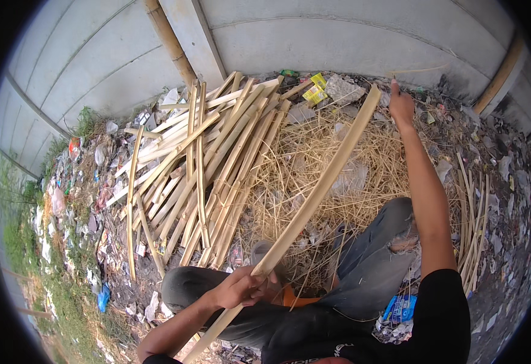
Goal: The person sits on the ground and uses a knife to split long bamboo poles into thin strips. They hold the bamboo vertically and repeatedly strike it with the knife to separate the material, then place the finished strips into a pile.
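Observation:
My left hand (239, 289) is closed round the lower part of a long split bamboo strip (329, 180). The strip slants from beside my lap up to the far right, its far end a little left of my other hand. With the arm stretched out, my right hand (401, 108) is raised toward the wall, fingers curled. What it grips is too small to make out. A thin, pale, curved sliver (422, 70) shows just beyond its fingertips; I cannot tell whether they touch. Beneath the strip lies a heap of thin bamboo shavings (289, 164).
A large pile of split bamboo strips (217, 158) lies to the left. Thinner strips (473, 224) lie on the right. A grey panel wall (338, 42) with bamboo poles (171, 39) closes the far side. Litter covers the ground, including a blue packet (400, 308) by my leg.

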Demonstrator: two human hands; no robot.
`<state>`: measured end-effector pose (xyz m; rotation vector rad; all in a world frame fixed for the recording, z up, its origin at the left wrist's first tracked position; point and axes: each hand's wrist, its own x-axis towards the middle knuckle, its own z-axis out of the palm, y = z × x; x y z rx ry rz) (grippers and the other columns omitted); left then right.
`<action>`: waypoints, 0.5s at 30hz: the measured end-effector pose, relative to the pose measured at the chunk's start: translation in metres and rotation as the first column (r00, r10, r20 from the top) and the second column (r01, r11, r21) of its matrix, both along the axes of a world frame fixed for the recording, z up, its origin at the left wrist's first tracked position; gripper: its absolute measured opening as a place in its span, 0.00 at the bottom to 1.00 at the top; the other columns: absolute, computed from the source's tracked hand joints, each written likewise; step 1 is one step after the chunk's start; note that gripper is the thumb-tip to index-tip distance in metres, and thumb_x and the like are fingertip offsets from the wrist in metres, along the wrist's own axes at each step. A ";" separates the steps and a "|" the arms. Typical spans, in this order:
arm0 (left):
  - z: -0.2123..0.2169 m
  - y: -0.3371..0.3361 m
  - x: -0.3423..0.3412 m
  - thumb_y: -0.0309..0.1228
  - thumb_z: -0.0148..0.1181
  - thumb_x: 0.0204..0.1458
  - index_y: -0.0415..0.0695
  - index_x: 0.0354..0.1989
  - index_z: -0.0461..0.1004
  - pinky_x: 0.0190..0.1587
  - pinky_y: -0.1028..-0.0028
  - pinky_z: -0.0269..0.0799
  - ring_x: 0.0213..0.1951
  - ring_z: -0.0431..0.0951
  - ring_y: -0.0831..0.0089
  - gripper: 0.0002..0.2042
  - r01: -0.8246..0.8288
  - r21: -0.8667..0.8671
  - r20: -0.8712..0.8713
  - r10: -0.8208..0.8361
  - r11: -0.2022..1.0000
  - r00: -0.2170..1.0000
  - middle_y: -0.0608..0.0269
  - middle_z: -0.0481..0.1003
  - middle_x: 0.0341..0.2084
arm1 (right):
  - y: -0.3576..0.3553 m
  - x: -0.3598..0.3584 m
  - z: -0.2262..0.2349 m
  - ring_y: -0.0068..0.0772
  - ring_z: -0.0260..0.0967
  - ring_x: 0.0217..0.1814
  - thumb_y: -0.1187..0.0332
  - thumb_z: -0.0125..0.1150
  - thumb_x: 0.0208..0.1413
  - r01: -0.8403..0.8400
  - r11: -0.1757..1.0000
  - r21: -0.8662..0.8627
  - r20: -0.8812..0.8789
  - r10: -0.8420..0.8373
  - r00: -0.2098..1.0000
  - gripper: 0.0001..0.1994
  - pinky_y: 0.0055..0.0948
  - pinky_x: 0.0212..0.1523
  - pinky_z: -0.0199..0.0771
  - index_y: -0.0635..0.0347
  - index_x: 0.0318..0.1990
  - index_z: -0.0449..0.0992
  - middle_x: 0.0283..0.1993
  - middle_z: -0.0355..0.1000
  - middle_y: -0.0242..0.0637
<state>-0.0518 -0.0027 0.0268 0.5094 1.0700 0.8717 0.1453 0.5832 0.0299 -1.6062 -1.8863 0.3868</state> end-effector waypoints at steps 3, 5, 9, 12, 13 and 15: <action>0.012 -0.018 -0.006 0.40 0.44 0.66 0.38 0.50 0.69 0.22 0.78 0.62 0.18 0.64 0.77 0.17 0.031 0.012 -0.071 -0.030 0.999 0.997 0.63 0.66 0.22 | 0.000 0.037 -0.005 0.60 0.76 0.35 0.37 0.40 0.69 0.047 0.978 0.204 -0.139 -0.019 0.990 0.40 0.54 0.41 0.70 0.70 0.27 0.80 0.29 0.77 0.57; 0.032 -0.015 -0.014 0.37 0.43 0.72 0.38 0.60 0.64 0.21 0.78 0.63 0.16 0.64 0.80 0.17 0.028 -0.002 -0.213 -0.027 1.000 0.977 0.65 0.69 0.22 | -0.029 0.022 0.018 0.56 0.75 0.32 0.39 0.50 0.66 -0.019 0.982 0.185 -0.154 0.048 0.987 0.33 0.49 0.38 0.71 0.68 0.32 0.78 0.26 0.75 0.51; 0.090 0.007 -0.041 0.36 0.48 0.71 0.37 0.62 0.60 0.24 0.75 0.69 0.19 0.73 0.76 0.18 0.140 -0.036 -0.675 -0.128 0.989 0.727 0.62 0.77 0.25 | -0.088 -0.003 0.076 0.46 0.76 0.31 0.46 0.62 0.61 -0.189 0.930 0.315 -0.187 0.256 0.949 0.24 0.43 0.36 0.72 0.63 0.39 0.77 0.27 0.76 0.44; 0.121 0.026 -0.063 0.33 0.52 0.68 0.38 0.58 0.65 0.29 0.63 0.74 0.24 0.81 0.63 0.15 0.217 -0.081 -0.912 -0.160 0.973 0.378 0.54 0.80 0.24 | -0.146 -0.035 0.084 0.37 0.77 0.34 0.48 0.69 0.57 -0.534 0.799 0.276 -0.175 0.588 0.789 0.23 0.38 0.37 0.74 0.61 0.42 0.78 0.31 0.77 0.40; 0.127 0.034 -0.071 0.32 0.53 0.67 0.38 0.57 0.67 0.30 0.60 0.74 0.25 0.81 0.58 0.14 0.231 -0.107 -0.945 -0.172 0.967 0.279 0.52 0.80 0.24 | -0.170 -0.044 0.084 0.37 0.77 0.34 0.47 0.70 0.56 -0.668 0.697 0.261 -0.069 0.704 0.707 0.24 0.39 0.37 0.74 0.61 0.43 0.78 0.32 0.77 0.40; 0.134 0.050 -0.087 0.30 0.54 0.65 0.42 0.54 0.71 0.34 0.53 0.73 0.28 0.81 0.50 0.11 0.347 -0.112 -0.994 -0.110 0.931 -0.024 0.49 0.80 0.25 | -0.211 -0.060 0.075 0.40 0.78 0.36 0.44 0.71 0.55 -0.853 0.444 0.276 0.043 0.880 0.472 0.26 0.41 0.39 0.75 0.60 0.45 0.79 0.35 0.77 0.41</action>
